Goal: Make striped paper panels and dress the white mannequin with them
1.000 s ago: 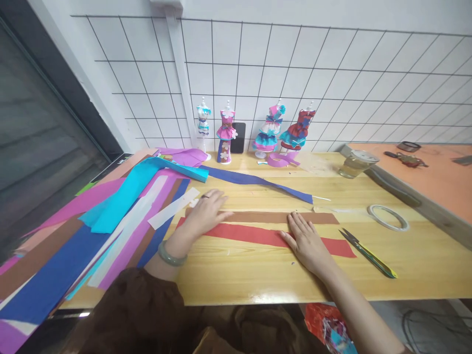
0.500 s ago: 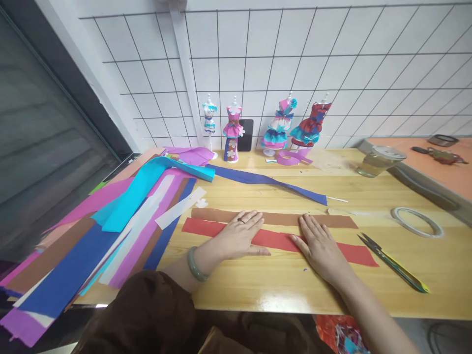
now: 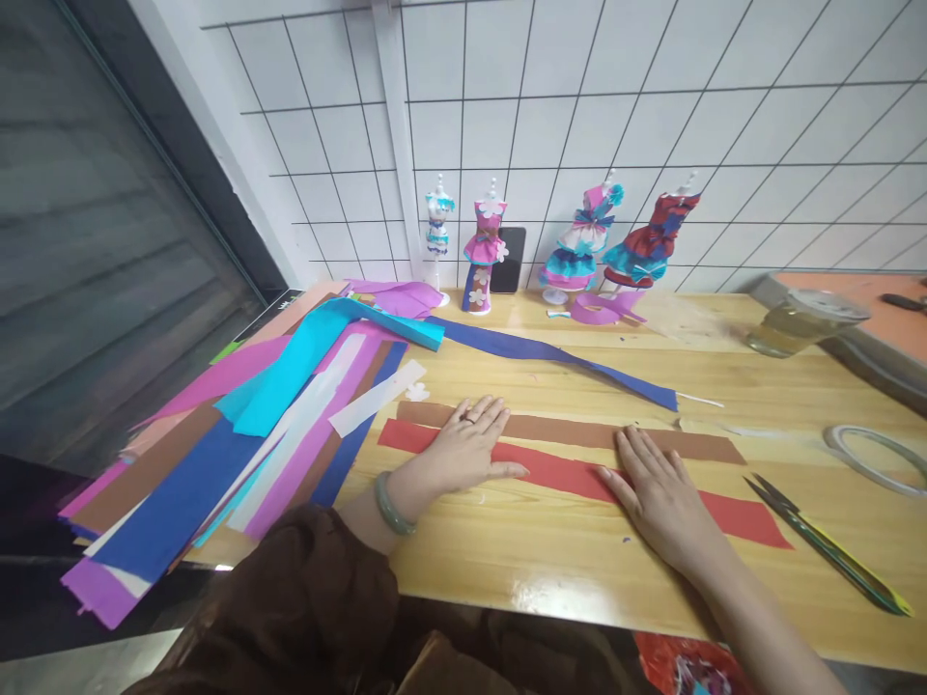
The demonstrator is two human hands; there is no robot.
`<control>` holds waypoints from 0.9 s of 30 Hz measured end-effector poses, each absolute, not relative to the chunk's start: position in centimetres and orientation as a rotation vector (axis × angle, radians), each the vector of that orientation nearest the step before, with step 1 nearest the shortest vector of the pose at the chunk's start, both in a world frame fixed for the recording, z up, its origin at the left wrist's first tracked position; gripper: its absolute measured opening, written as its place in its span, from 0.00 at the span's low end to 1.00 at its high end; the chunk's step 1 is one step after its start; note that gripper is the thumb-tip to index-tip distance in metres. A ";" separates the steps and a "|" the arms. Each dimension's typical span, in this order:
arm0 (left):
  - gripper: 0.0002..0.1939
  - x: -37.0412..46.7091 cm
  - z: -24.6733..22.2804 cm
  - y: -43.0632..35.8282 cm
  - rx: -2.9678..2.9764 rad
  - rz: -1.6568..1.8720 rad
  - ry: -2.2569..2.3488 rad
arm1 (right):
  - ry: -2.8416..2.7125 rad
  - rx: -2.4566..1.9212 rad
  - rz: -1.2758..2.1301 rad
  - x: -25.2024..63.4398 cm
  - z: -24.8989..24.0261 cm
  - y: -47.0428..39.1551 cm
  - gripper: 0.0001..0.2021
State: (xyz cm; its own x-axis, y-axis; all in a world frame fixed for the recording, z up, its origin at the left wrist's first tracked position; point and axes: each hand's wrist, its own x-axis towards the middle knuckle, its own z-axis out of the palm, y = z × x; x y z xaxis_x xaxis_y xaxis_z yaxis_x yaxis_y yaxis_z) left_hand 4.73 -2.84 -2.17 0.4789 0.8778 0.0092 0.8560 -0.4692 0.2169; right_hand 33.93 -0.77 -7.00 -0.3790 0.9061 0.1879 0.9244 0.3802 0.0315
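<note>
Red strip [image 3: 550, 470] flat on counter [image 3: 507, 569], brown strip [image 3: 565, 428] just beyond. Left hand [image 3: 463, 452], right hand [image 3: 662, 497] open, palms down across red strip, seemingly smoothing; lifting it calls for light edge pinch. Snips [image 3: 802, 524] near its right end.

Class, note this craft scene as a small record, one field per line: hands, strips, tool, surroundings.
Left hand: flat, fingers spread, across both strips
Right hand: flat, across both strips
Strips: long brown paper strip above long red paper strip
Tool: green-and-yellow-handled snips, right of the hands
Left side: overlapping multicoloured paper strips
Back: four small dressed mannequins
</note>
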 end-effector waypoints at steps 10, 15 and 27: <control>0.43 4.8 -2.4 -3.0 2.452 0.190 1.663 | -2.484 -1.701 -0.206 34.1 -7.2 -0.7 0.37; 0.44 4.7 -3.0 -2.9 2.447 0.195 1.706 | -2.445 -1.772 -0.238 34.1 -7.4 -0.9 0.37; 0.43 4.5 -2.6 -3.0 2.406 0.194 1.668 | -2.294 -1.777 -0.242 33.5 -7.1 -1.1 0.39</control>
State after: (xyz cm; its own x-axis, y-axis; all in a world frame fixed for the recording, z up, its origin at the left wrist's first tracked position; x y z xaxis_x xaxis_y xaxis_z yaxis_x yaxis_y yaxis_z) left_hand 4.53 -2.98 -2.57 0.3522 0.9359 -0.0100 0.9087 -0.3394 0.2430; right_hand 33.48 -1.14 -7.13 -0.2383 0.9301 0.2795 0.9679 0.2510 -0.0100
